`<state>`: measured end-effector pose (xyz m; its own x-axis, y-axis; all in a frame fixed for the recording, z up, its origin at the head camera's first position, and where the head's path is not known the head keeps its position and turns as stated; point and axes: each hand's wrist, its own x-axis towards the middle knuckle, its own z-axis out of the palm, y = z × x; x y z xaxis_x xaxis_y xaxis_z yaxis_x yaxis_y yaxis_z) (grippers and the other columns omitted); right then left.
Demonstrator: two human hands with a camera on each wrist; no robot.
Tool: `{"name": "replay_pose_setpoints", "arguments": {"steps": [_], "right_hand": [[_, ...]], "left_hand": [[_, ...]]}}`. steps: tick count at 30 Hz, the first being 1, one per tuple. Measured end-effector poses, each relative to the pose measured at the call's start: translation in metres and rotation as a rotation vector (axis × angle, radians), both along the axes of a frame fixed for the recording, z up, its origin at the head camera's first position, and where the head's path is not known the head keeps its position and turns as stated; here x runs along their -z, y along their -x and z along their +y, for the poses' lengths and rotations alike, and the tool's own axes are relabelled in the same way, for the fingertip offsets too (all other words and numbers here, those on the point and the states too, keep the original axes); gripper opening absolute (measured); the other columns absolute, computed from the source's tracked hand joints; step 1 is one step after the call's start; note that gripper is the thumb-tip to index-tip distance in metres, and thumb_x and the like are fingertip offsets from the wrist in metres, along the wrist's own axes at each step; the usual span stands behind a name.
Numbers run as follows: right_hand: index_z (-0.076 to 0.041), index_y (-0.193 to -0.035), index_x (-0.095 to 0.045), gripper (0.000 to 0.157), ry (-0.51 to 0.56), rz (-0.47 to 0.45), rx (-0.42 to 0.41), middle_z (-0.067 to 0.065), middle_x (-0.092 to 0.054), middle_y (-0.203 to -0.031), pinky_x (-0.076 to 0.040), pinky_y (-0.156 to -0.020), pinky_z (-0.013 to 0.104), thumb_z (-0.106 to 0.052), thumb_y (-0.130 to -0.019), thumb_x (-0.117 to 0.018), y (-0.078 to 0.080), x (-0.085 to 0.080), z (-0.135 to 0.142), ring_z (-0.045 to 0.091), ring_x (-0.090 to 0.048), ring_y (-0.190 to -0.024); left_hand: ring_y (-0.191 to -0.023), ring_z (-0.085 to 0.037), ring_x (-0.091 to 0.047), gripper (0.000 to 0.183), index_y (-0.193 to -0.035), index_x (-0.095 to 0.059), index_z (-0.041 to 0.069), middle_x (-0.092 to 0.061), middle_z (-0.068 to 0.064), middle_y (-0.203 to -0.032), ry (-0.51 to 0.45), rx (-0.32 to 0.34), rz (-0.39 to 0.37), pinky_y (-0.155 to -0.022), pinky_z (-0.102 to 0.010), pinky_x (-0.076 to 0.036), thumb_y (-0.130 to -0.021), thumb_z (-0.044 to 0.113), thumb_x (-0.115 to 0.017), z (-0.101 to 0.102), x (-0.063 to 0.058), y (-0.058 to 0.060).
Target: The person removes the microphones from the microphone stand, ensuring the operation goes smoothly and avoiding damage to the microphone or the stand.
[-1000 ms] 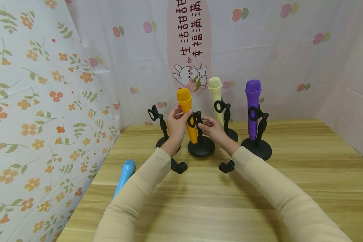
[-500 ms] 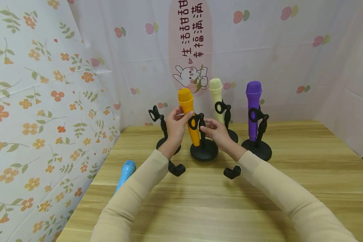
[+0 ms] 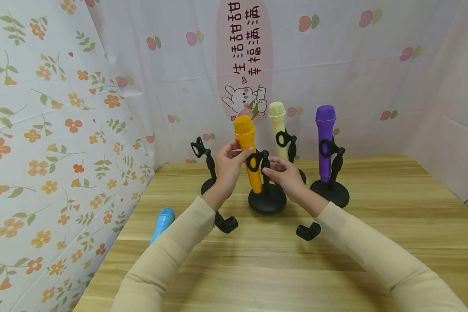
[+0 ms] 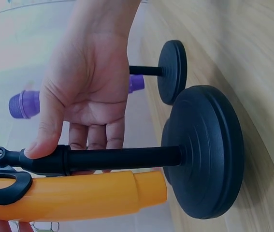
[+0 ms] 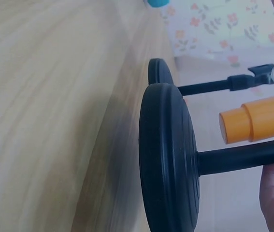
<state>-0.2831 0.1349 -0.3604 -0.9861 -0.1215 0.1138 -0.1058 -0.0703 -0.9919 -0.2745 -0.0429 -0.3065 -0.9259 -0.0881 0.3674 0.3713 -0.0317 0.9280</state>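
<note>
In the head view my left hand (image 3: 228,167) holds an orange microphone (image 3: 245,130) by its upper body, thumb in front. The microphone leans slightly, with its handle behind the clip ring of a black microphone stand (image 3: 267,201). My right hand (image 3: 287,177) pinches that stand's upright just below the clip joint. In the left wrist view the right thumb (image 4: 42,142) presses on the stand's collar, while the orange handle (image 4: 88,195) runs alongside the pole. The right wrist view shows the handle's lower end (image 5: 236,126) beside the pole, above the round base (image 5: 168,159).
Behind stand a cream microphone (image 3: 277,115) and a purple microphone (image 3: 326,125), each at a black stand. Another black stand (image 3: 209,164), its clip holding nothing, is left of my left hand. A blue microphone (image 3: 163,225) lies at the table's left side. Patterned cloth hangs behind.
Both hands have shifted right and slightly toward me, bringing the orange microphone and its stand along. The other microphones and stands have stayed in place.
</note>
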Motion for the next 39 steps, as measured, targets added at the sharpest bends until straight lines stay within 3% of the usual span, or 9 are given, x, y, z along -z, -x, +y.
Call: {"name": "replay_pose_setpoints", "arguments": {"steps": [6, 17, 33, 39], "right_hand": [[-0.005, -0.132, -0.052, 0.045, -0.003, 0.002, 0.017, -0.001, -0.061, -0.096, -0.052, -0.081, 0.025, -0.012, -0.091, -0.069, -0.013, 0.000, 0.005, 0.011, -0.062, -0.087], [-0.009, -0.121, -0.057, 0.033, 0.037, 0.039, 0.001, 0.005, -0.057, -0.098, -0.053, -0.085, 0.028, -0.006, -0.091, -0.069, -0.029, 0.007, 0.011, 0.013, -0.062, -0.091], [-0.018, -0.110, -0.059, 0.028, 0.045, 0.045, 0.004, 0.000, -0.059, -0.094, -0.053, -0.084, 0.026, -0.002, -0.089, -0.070, -0.047, 0.012, 0.014, 0.013, -0.060, -0.088], [-0.016, -0.111, -0.059, 0.028, 0.014, 0.025, 0.038, -0.002, -0.058, -0.094, -0.052, -0.083, 0.024, -0.005, -0.088, -0.071, -0.053, 0.014, 0.015, 0.013, -0.058, -0.088]], "left_hand": [[-0.092, -0.020, -0.060, 0.036, -0.118, -0.066, 0.007, -0.061, -0.005, -0.106, -0.018, 0.057, 0.004, -0.087, -0.034, -0.052, -0.087, 0.021, -0.076, 0.003, -0.001, -0.008], [-0.093, -0.021, -0.059, 0.036, -0.119, -0.066, 0.008, -0.063, -0.005, -0.106, 0.003, 0.097, -0.013, -0.086, -0.034, -0.052, -0.087, 0.020, -0.076, 0.006, 0.002, -0.020], [-0.094, -0.030, -0.058, 0.034, -0.116, -0.068, 0.007, -0.065, -0.005, -0.104, -0.005, 0.136, -0.028, -0.083, -0.033, -0.051, -0.085, 0.016, -0.077, 0.008, 0.007, -0.032], [-0.091, -0.023, -0.058, 0.033, -0.117, -0.067, 0.007, -0.064, -0.005, -0.106, 0.017, 0.166, -0.016, -0.087, -0.035, -0.051, -0.087, 0.017, -0.076, 0.007, 0.010, -0.036]]}}
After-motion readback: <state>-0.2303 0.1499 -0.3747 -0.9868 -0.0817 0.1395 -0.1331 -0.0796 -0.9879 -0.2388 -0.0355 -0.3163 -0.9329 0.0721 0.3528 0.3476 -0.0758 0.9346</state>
